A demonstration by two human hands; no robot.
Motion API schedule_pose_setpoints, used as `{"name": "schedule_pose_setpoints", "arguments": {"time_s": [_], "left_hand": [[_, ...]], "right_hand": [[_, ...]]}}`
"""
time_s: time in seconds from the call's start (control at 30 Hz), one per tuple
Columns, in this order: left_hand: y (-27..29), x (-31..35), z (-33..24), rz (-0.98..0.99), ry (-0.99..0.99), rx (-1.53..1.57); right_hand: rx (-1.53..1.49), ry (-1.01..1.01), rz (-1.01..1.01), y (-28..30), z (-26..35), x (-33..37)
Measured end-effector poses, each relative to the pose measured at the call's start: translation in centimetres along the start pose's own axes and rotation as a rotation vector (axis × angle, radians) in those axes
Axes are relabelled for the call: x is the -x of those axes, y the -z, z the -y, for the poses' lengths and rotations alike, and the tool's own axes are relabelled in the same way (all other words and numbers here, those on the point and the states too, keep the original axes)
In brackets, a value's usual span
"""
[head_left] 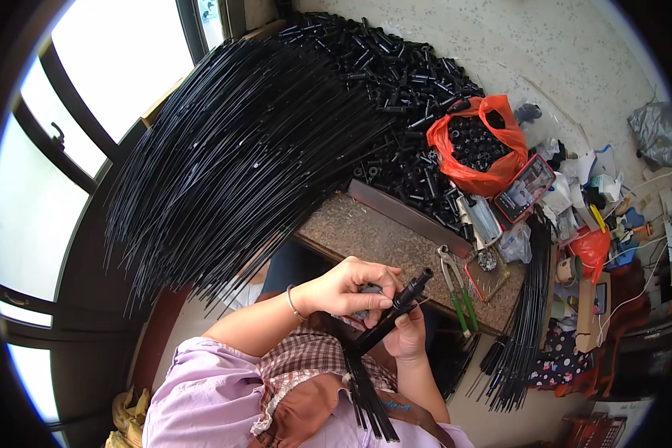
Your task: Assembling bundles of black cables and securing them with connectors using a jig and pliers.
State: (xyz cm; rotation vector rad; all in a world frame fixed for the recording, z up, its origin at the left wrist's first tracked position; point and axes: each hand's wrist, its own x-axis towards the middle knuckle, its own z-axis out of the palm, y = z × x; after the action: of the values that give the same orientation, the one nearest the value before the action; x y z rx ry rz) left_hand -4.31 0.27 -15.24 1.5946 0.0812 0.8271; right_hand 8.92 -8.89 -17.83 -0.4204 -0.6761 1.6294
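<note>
Both hands, left [343,290] and right [407,336], clamped on black tube [396,312]; orange bag [476,145] holds black fittings [474,142].

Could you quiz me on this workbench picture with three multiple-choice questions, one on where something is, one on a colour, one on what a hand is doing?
1. Where do the pliers lie?
A. on the table, right of the hands
B. on the window sill
C. inside the bag

2. What colour is the plastic bag of small black parts?
A. blue
B. orange-red
C. white

3. What is the right hand doing?
A. resting open on the table
B. gripping a black tube
C. holding the pliers

Answers: 1 A, their green handles rest on the tabletop; 2 B, it is bright orange-red; 3 B, its fingers wrap the tube while the left hand pinches near its tip.
</note>
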Motion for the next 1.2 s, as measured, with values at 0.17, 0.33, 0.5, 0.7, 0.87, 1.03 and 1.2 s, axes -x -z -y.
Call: {"name": "schedule_pose_setpoints", "arguments": {"time_s": [0.17, 0.33, 0.5, 0.7, 0.87, 1.03, 1.2], "left_hand": [[-0.1, -0.5, -0.3, -0.054, -0.132, -0.155], [0.4, -0.7, -0.5, 0.052, -0.091, -0.206], [-0.7, -1.9, -1.5, 0.075, -0.147, -0.306], [-1.0, -0.8, -0.1, -0.067, 0.096, 0.153], [-1.0, -0.9, -0.6, -0.011, -0.015, 0.014], [-0.8, -0.3, -0.8, -0.038, -0.094, -0.069], [-0.5, 0.1, -0.2, -0.025, -0.014, 0.034]], "right_hand": [[0.015, 0.018, -0.024, 0.0, -0.1, -0.4], [0.051, 0.058, -0.087, -0.3, 0.1, -0.1], [0.027, 0.036, -0.136, -0.6, 1.5, 0.4], [0.073, -0.007, -0.129, -0.5, 1.3, 0.3], [0.054, 0.032, -0.067, -0.1, 0.8, 0.7], [0.059, 0.099, -0.022, -0.4, -0.3, 0.7], [0.061, 0.018, -0.033, 0.3, -0.1, 0.5]]}}
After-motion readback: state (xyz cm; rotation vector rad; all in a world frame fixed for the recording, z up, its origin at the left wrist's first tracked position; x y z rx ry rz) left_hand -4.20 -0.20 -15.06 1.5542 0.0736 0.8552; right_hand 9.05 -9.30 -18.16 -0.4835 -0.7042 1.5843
